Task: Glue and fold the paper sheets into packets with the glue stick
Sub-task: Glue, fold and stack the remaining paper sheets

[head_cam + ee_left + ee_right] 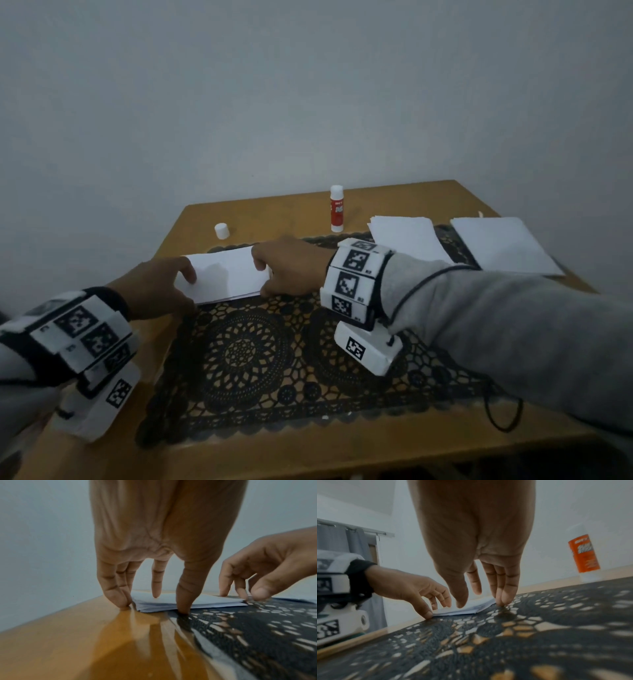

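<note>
A folded white paper packet point(226, 277) lies at the far left of the black lace mat, partly on bare wood. My left hand point(190, 291) touches its left end: index tip on top, thumb against the near edge, other fingertips on the table point(154, 607). My right hand point(265, 279) touches the right end with fairly straight fingers point(481, 601). Neither hand grips the packet point(214, 601). The red and white glue stick point(337, 209) stands uncapped and upright behind it. Its white cap point(222, 230) sits apart to the left.
Two stacks of white sheets point(407, 236) point(503, 246) lie at the right of the wooden table point(205, 219). The black lace mat point(257, 359) covers the middle and front. A grey wall stands close behind the table's far edge.
</note>
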A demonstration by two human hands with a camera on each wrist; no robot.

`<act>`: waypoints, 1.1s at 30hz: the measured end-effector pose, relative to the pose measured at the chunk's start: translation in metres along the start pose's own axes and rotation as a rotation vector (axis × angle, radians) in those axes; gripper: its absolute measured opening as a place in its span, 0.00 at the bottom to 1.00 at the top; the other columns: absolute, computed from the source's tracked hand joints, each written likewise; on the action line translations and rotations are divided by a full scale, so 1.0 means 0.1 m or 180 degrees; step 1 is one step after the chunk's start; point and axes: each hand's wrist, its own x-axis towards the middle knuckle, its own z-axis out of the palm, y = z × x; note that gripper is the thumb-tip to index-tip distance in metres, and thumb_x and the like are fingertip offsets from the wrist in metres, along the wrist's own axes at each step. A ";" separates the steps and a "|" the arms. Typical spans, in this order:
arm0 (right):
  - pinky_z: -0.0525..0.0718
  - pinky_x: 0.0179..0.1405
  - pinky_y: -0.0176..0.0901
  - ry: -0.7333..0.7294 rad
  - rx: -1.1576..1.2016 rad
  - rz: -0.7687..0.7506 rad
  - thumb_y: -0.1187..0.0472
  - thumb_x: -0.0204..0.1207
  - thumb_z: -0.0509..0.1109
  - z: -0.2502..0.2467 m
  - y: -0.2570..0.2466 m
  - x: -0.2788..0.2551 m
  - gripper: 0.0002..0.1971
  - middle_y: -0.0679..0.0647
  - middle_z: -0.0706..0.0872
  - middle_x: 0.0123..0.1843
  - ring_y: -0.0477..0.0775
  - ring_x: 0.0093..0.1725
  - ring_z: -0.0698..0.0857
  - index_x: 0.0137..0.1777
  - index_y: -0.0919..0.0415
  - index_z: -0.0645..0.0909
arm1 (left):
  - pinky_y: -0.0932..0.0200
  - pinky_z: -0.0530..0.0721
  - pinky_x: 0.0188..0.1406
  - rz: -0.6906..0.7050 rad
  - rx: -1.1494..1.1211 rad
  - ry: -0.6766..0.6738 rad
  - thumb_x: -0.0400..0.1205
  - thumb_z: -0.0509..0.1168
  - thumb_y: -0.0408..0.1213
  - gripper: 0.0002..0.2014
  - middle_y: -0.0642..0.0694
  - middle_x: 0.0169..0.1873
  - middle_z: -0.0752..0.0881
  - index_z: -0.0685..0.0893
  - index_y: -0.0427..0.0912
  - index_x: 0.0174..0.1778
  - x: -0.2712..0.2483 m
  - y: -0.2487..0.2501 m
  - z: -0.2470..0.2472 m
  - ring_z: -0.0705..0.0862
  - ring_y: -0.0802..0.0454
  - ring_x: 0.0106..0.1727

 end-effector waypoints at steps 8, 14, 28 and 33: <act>0.80 0.43 0.45 0.0323 0.0054 0.0467 0.53 0.79 0.70 -0.15 0.55 -1.03 0.08 0.50 0.84 0.43 0.49 0.43 0.81 0.45 0.57 0.81 | 0.59 0.73 0.52 0.1109 0.0377 0.0784 0.76 0.72 0.46 0.19 0.47 0.58 0.77 0.77 0.50 0.61 -0.19 0.54 0.05 0.75 0.49 0.58; 0.82 0.44 0.49 0.0301 -0.0333 0.1010 0.55 0.81 0.65 -0.15 1.05 -1.46 0.11 0.54 0.84 0.40 0.51 0.40 0.79 0.42 0.61 0.80 | 0.58 0.75 0.57 0.2233 0.0056 0.0964 0.81 0.66 0.42 0.10 0.50 0.53 0.80 0.81 0.48 0.57 -0.12 1.54 0.13 0.75 0.52 0.57; 0.86 0.46 0.50 0.0531 -0.0094 0.1683 0.60 0.78 0.64 -0.03 1.39 -1.45 0.09 0.53 0.77 0.37 0.55 0.43 0.82 0.37 0.58 0.72 | 0.55 0.70 0.71 0.2455 0.0632 0.0126 0.83 0.63 0.49 0.22 0.49 0.72 0.77 0.75 0.49 0.73 0.36 2.54 0.41 0.74 0.50 0.72; 0.82 0.40 0.47 0.0587 -0.0069 0.1663 0.61 0.78 0.65 -0.03 1.37 -1.45 0.09 0.51 0.74 0.35 0.56 0.44 0.81 0.36 0.58 0.71 | 0.55 0.72 0.67 0.2451 0.0451 0.0239 0.82 0.66 0.48 0.15 0.49 0.64 0.83 0.83 0.49 0.63 0.40 2.51 0.41 0.77 0.51 0.66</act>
